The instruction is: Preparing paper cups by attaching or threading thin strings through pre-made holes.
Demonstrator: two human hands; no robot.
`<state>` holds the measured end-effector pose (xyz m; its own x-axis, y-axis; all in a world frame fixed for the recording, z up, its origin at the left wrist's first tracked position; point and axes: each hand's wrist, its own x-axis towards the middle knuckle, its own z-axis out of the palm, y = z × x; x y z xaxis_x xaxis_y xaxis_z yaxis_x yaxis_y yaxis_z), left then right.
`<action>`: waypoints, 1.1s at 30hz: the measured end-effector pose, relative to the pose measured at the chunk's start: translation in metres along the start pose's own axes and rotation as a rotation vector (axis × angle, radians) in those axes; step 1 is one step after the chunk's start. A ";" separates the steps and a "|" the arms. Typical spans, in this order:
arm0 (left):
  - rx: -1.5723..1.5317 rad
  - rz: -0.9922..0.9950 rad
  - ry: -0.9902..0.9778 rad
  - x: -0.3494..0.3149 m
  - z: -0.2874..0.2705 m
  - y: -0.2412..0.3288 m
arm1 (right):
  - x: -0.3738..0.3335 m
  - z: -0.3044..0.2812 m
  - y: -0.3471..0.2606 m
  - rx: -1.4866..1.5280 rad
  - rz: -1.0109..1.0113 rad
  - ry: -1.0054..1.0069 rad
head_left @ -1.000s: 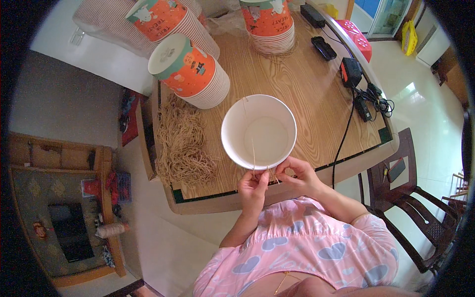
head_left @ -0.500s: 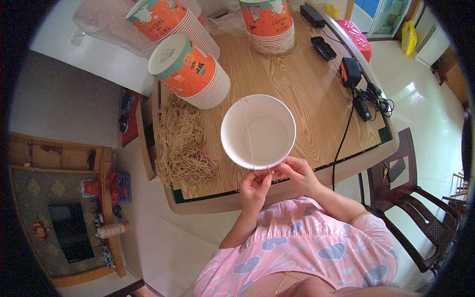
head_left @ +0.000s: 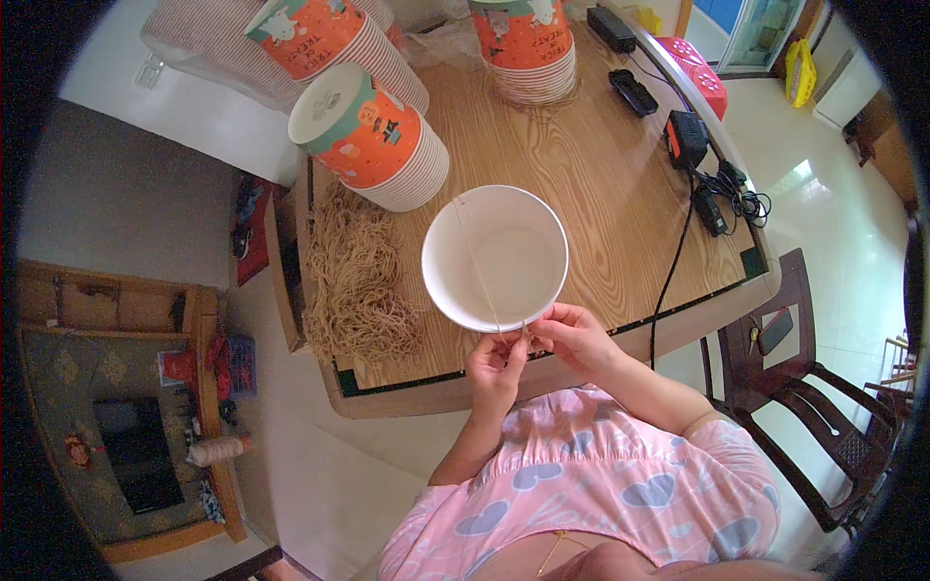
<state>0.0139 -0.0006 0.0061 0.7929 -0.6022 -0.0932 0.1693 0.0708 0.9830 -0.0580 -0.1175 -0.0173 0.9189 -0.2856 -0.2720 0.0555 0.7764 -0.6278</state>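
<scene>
A white paper bucket (head_left: 504, 261) stands at the table's near edge, its open mouth facing up. A thin tan string (head_left: 477, 257) runs across the mouth from the far rim to the near rim. My left hand (head_left: 496, 366) pinches the string just below the near rim. Beside it, my right hand (head_left: 573, 337) is closed at the rim, thumb and fingertips together on the string's end. The fine detail between the fingertips is too small to make out. Left of the bucket lies a heap of tan strings (head_left: 358, 276).
Stacked orange paper buckets (head_left: 373, 140) lie tilted at the left, with more stacks (head_left: 523, 53) behind. A power adapter (head_left: 686, 140) and tangled black cables (head_left: 741, 198) lie along the table's right edge. A dark wooden chair (head_left: 790, 358) stands at right.
The white bucket has shifted slightly to the left, with the string across it. Both hands stay at its near rim, their fingers moved only a little.
</scene>
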 end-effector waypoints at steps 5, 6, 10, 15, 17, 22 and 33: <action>-0.125 -0.041 0.015 0.000 -0.005 -0.002 | 0.000 -0.002 -0.001 0.181 0.058 -0.046; -0.126 -0.041 0.016 0.000 -0.005 -0.002 | 0.000 -0.002 -0.001 0.180 0.058 -0.047; -0.121 -0.027 0.033 -0.002 -0.004 -0.002 | -0.001 -0.001 -0.002 0.147 0.061 0.004; -0.062 -0.124 0.030 -0.003 -0.002 -0.002 | -0.003 -0.003 -0.001 0.002 0.006 0.018; -0.041 -0.159 0.059 -0.003 -0.003 -0.005 | -0.006 0.000 -0.003 -0.122 -0.074 0.019; -0.031 -0.162 0.053 0.000 -0.001 -0.004 | -0.013 0.000 -0.002 -0.325 -0.224 0.003; -0.144 -0.238 0.026 0.001 0.000 -0.001 | -0.016 -0.007 -0.001 -0.691 -0.277 -0.006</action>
<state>0.0146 -0.0012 0.0050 0.7355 -0.5946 -0.3247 0.4323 0.0429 0.9007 -0.0757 -0.1176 -0.0176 0.9091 -0.4151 -0.0339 0.0295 0.1454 -0.9889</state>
